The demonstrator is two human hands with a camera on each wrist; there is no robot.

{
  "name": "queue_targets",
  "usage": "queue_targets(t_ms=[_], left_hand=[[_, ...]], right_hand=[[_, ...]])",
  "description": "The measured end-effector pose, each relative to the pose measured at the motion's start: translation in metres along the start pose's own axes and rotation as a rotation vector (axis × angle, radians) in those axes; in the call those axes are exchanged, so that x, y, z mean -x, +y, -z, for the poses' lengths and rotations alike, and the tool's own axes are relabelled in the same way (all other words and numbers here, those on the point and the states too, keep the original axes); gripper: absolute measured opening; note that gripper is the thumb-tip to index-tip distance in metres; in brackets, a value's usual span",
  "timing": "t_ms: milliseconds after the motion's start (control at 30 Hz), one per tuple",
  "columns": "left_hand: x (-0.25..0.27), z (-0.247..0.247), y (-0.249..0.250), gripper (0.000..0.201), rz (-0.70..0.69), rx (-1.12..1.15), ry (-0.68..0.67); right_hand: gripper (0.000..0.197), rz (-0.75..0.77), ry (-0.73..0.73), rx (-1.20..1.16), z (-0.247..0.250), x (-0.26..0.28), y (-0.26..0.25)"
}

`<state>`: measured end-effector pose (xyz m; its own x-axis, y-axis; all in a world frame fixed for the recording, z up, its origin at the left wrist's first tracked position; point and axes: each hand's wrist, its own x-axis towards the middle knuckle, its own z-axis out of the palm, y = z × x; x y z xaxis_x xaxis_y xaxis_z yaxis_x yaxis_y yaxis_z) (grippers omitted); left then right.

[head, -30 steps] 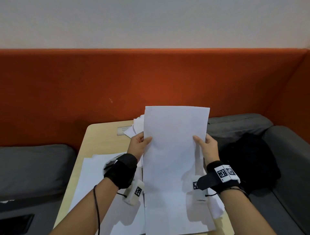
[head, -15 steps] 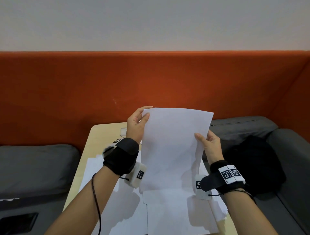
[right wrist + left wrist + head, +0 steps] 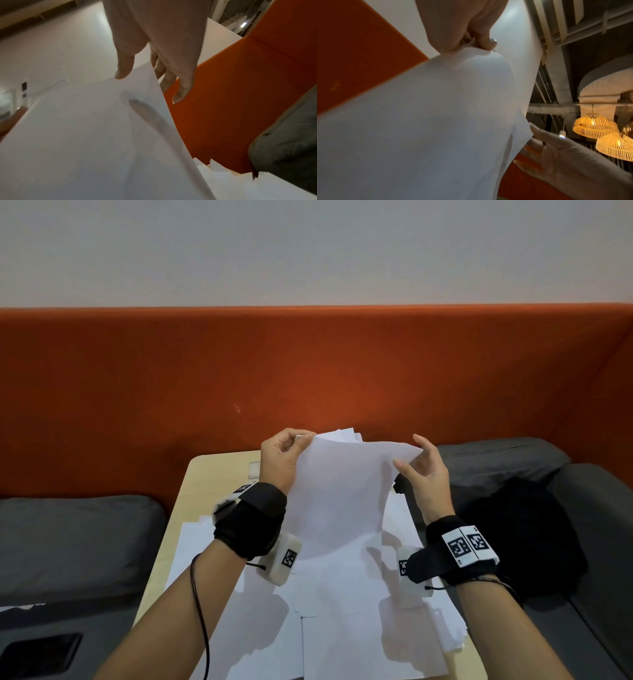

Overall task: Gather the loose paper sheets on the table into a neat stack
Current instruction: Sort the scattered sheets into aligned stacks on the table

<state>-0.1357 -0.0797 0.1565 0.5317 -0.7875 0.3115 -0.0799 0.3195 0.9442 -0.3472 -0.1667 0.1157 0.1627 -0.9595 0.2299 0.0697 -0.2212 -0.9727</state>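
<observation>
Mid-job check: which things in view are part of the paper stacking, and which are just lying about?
Job:
held sheets, pinched by left hand, right hand at their far corner
loose sheets on the table

Lying about:
black bag on the grey sofa
dark phone

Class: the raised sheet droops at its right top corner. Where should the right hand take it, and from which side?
Pinch the sheet at its right top corner, coming in from the right: the left hand pinches the left corner, while the right hand is open beside the sagging edge.
</observation>
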Motion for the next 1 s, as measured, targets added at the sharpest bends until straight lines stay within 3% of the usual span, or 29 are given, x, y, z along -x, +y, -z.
queue_targets(t_ms=[67,200,400,567,600,700,733,867,1000], left_hand=[[0.001,0.000,0.004,0.019,0.008,0.026,0.025],[-0.002,0.004,0.009,0.011,0.015,0.066,0.034],[-0.001,0.010,0.001,0.023,0.137,0.060,-0.090],[0.004,0.008,-0.001,0.016,0.201,0.048,-0.047],[0.002,0.008,-0.001,0.016,0.212,0.063,-0.042],[0.000,0.006,-0.007,0.016,0.210,0.078,-0.010],[-0.001,0.007,-0.011,0.018,0.206,0.078,0.014],[-0.006,0.014,-0.010,0.024,0.191,0.202,0.172],[-0.015,0.024,-0.006,0.023,0.163,0.279,0.262]], right_hand=[[0.049,-0.060,-0.011,-0.081,-0.002,-0.001,-0.002],[0.017,-0.099,-0.079,-0.068,-0.003,0.001,0.001],[0.017,-0.043,-0.006,-0.156,0.001,-0.004,0.002],[0.011,-0.064,-0.057,-0.166,0.003,-0.002,0.004],[0.018,-0.077,-0.069,-0.187,0.003,0.000,0.005],[0.066,-0.127,-0.124,-0.199,0.007,0.001,0.007],[0.070,-0.149,-0.157,-0.206,0.008,0.002,0.006],[0.030,-0.276,-0.328,-0.057,0.012,0.007,0.005],[0.019,-0.392,-0.470,0.115,0.019,0.018,0.023]])
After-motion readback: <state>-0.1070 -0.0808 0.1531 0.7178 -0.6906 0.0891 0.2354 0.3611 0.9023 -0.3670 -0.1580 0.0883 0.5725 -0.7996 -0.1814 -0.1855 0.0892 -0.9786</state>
